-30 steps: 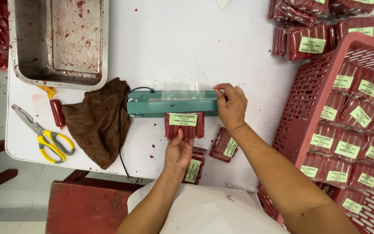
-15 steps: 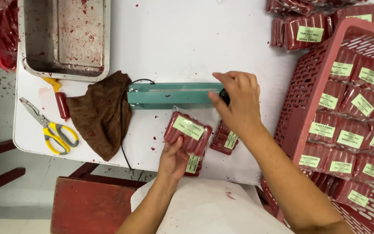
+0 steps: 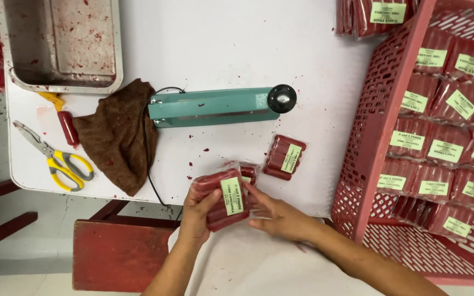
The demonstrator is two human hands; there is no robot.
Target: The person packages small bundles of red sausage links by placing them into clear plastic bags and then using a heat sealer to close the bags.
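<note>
White table (image 3: 220, 44): three loose sausage packs (image 3: 223, 198)

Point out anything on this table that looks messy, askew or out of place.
Red specks are spattered over the white table and smeared inside the metal tray. A brown cloth lies crumpled, hanging over the table's front edge. One sausage lies loose, unpacked, beside the cloth. The scissors sit near the edge.

Glossy clear plastic wraps the red sausage pack (image 3: 223, 198), which bears a matt paper label. Beyond it lies a heat sealer (image 3: 215, 107) of smooth painted metal. Left of the sealer, a rough brown cloth (image 3: 119, 134); farther left, a dull, stained metal tray (image 3: 61, 44).
</note>
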